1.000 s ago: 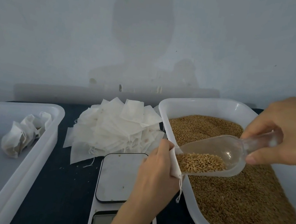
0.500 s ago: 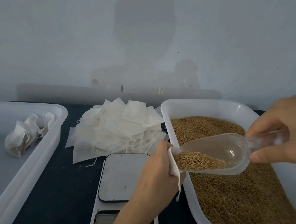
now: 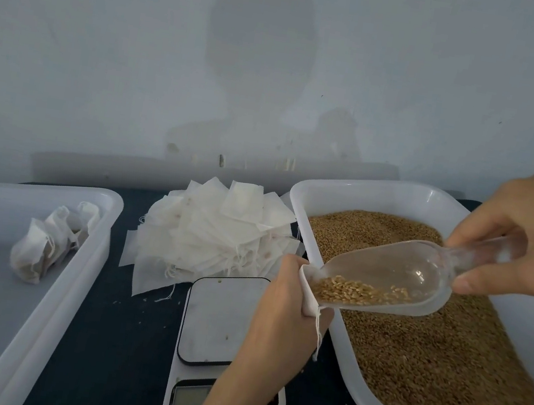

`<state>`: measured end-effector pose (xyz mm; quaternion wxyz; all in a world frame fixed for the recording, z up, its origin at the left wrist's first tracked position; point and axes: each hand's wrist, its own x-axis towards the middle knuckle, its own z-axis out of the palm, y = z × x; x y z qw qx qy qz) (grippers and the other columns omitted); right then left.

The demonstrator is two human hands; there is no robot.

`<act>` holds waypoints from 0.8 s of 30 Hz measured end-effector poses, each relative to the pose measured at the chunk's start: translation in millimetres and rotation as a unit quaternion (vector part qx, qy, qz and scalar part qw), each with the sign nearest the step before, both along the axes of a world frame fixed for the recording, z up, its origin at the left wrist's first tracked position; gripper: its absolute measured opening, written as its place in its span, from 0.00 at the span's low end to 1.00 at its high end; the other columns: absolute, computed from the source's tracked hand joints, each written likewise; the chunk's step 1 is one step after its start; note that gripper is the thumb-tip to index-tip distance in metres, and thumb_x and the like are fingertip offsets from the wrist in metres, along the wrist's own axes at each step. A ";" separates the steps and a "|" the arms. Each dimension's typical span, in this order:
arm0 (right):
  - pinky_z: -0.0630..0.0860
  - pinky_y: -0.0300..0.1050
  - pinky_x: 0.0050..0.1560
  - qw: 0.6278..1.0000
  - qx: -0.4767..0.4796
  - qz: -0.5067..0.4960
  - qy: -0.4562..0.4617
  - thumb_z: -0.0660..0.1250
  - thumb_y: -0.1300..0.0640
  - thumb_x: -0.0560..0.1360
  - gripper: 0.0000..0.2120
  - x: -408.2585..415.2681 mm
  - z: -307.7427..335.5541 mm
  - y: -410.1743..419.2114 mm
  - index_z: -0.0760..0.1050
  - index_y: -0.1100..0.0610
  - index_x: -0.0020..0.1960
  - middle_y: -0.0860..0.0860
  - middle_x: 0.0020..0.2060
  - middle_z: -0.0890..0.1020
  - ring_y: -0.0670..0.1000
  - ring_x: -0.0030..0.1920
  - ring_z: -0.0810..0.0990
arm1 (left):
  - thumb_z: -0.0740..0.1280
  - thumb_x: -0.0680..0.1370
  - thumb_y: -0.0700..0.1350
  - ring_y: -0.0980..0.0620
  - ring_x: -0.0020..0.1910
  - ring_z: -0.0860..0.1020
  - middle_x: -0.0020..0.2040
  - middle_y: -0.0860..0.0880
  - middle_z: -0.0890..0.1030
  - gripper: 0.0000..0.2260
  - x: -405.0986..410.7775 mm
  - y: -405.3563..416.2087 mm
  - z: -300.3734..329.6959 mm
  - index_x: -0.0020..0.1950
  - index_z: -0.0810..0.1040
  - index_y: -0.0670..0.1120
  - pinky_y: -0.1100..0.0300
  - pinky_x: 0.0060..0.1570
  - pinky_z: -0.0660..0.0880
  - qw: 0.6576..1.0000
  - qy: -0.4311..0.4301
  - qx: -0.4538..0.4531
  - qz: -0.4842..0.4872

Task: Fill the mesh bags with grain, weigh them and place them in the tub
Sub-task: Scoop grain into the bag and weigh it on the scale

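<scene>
Mesh bag (image 3: 309,290) is gripped open in the left hand (image 3: 280,312) above the scale (image 3: 218,320); grain (image 3: 349,291) is being tipped in from the clear scoop (image 3: 395,284), pinched by the right hand (image 3: 531,235). Weighing is called for next.

Grain, mesh bags, tub, scale — mid-fill.
Open mesh bag (image 3: 309,290) at centre takes golden grain (image 3: 354,291); grain tray (image 3: 340,192) at 3 o'clock; empty bags (image 3: 219,233) heaped at 12; filled bags (image 3: 48,239) in white tub (image 3: 92,245) at 9; scale (image 3: 217,319) at 6.
</scene>
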<state>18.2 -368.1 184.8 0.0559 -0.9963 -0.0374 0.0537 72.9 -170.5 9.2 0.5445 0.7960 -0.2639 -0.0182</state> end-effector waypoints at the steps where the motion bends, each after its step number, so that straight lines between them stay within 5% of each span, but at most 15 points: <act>1: 0.68 0.31 0.33 1.000 0.004 0.000 0.001 0.58 0.21 0.47 0.22 -0.9 0.1 -0.2 0.69 0.18 0.41 0.19 0.34 0.74 0.21 0.37 0.72 | 0.66 0.77 0.37 0.60 0.36 0.71 0.42 0.46 0.73 0.11 0.3 0.1 -0.9 0.49 0.66 0.48 0.61 0.45 0.77 1.000 -0.002 -0.004 -0.004; 4: 0.65 0.28 0.31 1.000 0.013 0.000 -0.003 0.53 0.20 0.46 0.23 -2.4 -0.1 1.0 0.68 0.18 0.41 0.20 0.32 0.73 0.21 0.36 0.71 | 0.66 0.77 0.36 0.61 0.33 0.71 0.37 0.49 0.71 0.10 1.6 1.2 -2.5 0.47 0.66 0.48 0.68 0.38 0.72 1.000 -0.007 -0.019 -0.010; 10: 0.69 0.31 0.32 0.989 0.141 -0.020 0.030 0.58 0.21 0.52 0.24 -5.3 -20.7 -4.3 0.75 0.25 0.45 0.29 0.37 0.81 0.31 0.36 0.79 | 0.64 0.77 0.36 0.58 0.27 0.68 0.34 0.45 0.69 0.06 17.6 12.0 -0.8 0.43 0.68 0.38 0.67 0.27 0.67 0.987 0.076 -0.142 0.007; 14: 0.73 0.33 0.30 0.939 0.337 -0.069 -0.007 0.64 0.19 0.50 0.32 -3.6 -68.8 0.2 0.80 0.35 0.47 0.45 0.37 0.84 0.42 0.31 0.79 | 0.62 0.68 0.47 0.58 0.30 0.69 0.37 0.49 0.70 0.13 39.7 35.7 -0.7 0.46 0.68 0.39 0.67 0.29 0.69 0.984 0.042 -0.148 0.087; 16: 0.75 0.41 0.36 0.908 0.397 -0.117 -0.072 0.66 0.26 0.56 0.25 2.1 -101.3 7.6 0.81 0.40 0.44 0.48 0.36 0.84 0.47 0.33 0.79 | 0.65 0.71 0.43 0.54 0.32 0.70 0.38 0.49 0.71 0.09 52.0 49.8 -4.3 0.47 0.68 0.41 0.64 0.32 0.71 0.984 0.013 -0.137 0.113; 18: 0.74 0.45 0.39 0.909 0.361 -0.168 -0.122 0.65 0.34 0.65 0.16 8.6 -129.0 15.5 0.80 0.44 0.41 0.46 0.33 0.83 0.48 0.34 0.79 | 0.66 0.75 0.36 0.53 0.35 0.71 0.39 0.50 0.71 0.10 62.9 63.0 -13.3 0.52 0.68 0.45 0.60 0.39 0.75 0.987 -0.002 -0.097 0.126; 21: 0.70 0.40 0.35 0.918 0.288 -0.219 -0.159 0.64 0.43 0.74 0.08 13.0 -154.2 26.8 0.79 0.46 0.43 0.45 0.34 0.82 0.46 0.37 0.79 | 0.68 0.75 0.33 0.55 0.37 0.73 0.39 0.53 0.69 0.24 68.0 75.5 -29.3 0.63 0.65 0.53 0.59 0.52 0.76 0.996 0.004 -0.009 0.092; 24: 0.66 0.38 0.33 0.931 0.221 -0.235 -0.171 0.65 0.45 0.75 0.08 12.6 -164.8 28.9 0.77 0.48 0.43 0.41 0.35 0.79 0.41 0.37 0.76 | 0.68 0.72 0.33 0.58 0.44 0.76 0.46 0.55 0.73 0.30 61.6 72.9 -35.9 0.58 0.66 0.68 0.70 0.44 0.74 0.997 -0.012 0.032 0.073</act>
